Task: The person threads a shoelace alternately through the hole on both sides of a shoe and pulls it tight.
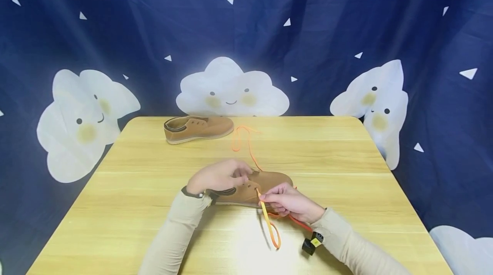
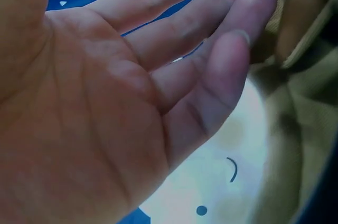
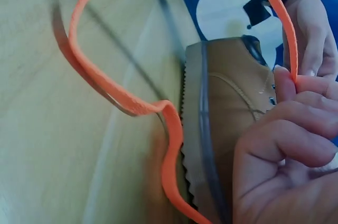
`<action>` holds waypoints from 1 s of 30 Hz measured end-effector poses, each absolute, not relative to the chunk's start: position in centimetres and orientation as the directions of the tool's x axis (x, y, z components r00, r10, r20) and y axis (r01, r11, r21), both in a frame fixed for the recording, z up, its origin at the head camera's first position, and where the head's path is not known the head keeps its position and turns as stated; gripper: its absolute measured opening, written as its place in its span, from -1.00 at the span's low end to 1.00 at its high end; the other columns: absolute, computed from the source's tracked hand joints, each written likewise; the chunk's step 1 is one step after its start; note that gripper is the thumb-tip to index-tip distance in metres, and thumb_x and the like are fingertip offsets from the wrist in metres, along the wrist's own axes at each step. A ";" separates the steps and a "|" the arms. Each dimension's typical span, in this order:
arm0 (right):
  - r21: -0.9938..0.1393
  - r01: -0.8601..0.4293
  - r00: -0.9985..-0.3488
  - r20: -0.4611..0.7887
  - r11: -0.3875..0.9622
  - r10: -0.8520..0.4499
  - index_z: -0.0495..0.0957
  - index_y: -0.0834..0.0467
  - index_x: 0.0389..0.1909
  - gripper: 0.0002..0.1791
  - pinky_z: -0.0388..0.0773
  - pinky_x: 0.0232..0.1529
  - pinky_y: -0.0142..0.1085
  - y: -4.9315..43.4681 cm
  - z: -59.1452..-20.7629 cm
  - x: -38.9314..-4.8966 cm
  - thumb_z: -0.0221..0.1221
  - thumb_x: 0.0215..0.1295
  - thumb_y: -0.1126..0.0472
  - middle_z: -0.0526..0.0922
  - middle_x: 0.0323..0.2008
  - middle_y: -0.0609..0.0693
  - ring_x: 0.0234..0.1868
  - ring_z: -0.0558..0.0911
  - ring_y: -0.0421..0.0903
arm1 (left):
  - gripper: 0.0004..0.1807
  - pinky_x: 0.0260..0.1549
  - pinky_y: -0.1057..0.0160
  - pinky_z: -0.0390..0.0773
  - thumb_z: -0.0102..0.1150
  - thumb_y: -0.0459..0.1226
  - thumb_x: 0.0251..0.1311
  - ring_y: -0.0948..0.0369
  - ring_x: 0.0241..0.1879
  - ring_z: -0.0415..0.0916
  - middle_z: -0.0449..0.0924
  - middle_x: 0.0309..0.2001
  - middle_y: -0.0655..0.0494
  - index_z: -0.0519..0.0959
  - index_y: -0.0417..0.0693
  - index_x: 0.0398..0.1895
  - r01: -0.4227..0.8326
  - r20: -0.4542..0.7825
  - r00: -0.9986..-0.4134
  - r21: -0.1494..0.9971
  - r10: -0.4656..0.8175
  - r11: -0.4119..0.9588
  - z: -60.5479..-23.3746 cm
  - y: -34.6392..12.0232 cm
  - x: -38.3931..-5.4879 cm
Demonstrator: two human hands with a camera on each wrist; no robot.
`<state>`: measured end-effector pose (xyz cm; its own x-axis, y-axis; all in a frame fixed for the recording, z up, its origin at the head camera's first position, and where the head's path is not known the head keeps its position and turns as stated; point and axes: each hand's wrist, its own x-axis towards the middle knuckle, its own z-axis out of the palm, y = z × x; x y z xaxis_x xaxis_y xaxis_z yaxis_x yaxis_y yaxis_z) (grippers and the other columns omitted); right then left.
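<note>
A brown shoe lies sole down on the table, its toe to the right. My right hand pinches an orange shoelace between thumb and forefinger, close to the eyelets. Below those fingers the lace hangs in a loop; in the right wrist view, the lace curves past the shoe's ridged sole. My left hand is over the shoe's opening, fingers relaxed and reaching towards the tongue. Seen from the left wrist, its fingers are fairly straight, fingertips right at the brown material.
Another brown shoe, with no lace in its eyelets, stands at the table's far edge. From the near shoe, an orange lace end runs back across the wooden table. A dark blue curtain with clouds surrounds the table.
</note>
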<state>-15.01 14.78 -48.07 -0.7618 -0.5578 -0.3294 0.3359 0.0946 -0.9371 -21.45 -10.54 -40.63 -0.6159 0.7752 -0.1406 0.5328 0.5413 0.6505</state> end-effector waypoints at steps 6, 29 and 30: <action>-0.932 0.352 -0.760 -0.342 0.091 -0.552 0.70 0.10 -0.38 -0.80 0.09 -0.66 -0.49 14.3 -48.6 -14.9 0.26 0.42 0.11 0.21 -0.77 -0.24 -0.72 0.11 -0.32 | -0.62 0.12 0.05 0.65 0.10 -0.29 0.43 0.06 0.07 0.69 0.72 0.11 -0.09 0.58 -0.25 0.24 0.529 -0.170 -0.603 0.646 0.780 0.550 -41.0 -10.0 -21.3; -0.945 0.310 -0.846 -0.323 0.101 -0.424 0.71 0.39 -0.21 -0.67 0.04 -0.74 -0.50 12.9 -48.3 -15.2 0.26 0.42 0.13 0.29 -0.80 -0.22 -0.80 0.12 -0.34 | -0.69 -0.44 0.41 0.42 0.06 -0.31 0.39 0.37 -0.72 0.06 0.50 -0.54 0.24 0.68 -0.26 0.06 0.336 -0.246 -0.587 0.792 0.771 0.509 -43.3 -8.8 -22.3; -0.945 0.308 -0.844 -0.324 0.108 -0.426 0.70 0.40 -0.22 -0.66 0.05 -0.74 -0.50 12.9 -48.3 -15.2 0.26 0.42 0.13 0.29 -0.81 -0.22 -0.79 0.12 -0.34 | -0.69 -0.47 0.41 0.39 0.05 -0.32 0.39 0.37 -0.72 0.05 0.57 -0.50 0.22 0.69 -0.25 0.04 0.333 -0.243 -0.593 0.794 0.768 0.509 -43.4 -8.7 -22.3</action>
<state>-15.20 12.90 -48.32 -0.8445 -0.4263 -0.3243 0.3084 0.1080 -0.9451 -22.34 -8.75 -43.38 -0.5925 0.7679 -0.2432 0.3332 0.5086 0.7940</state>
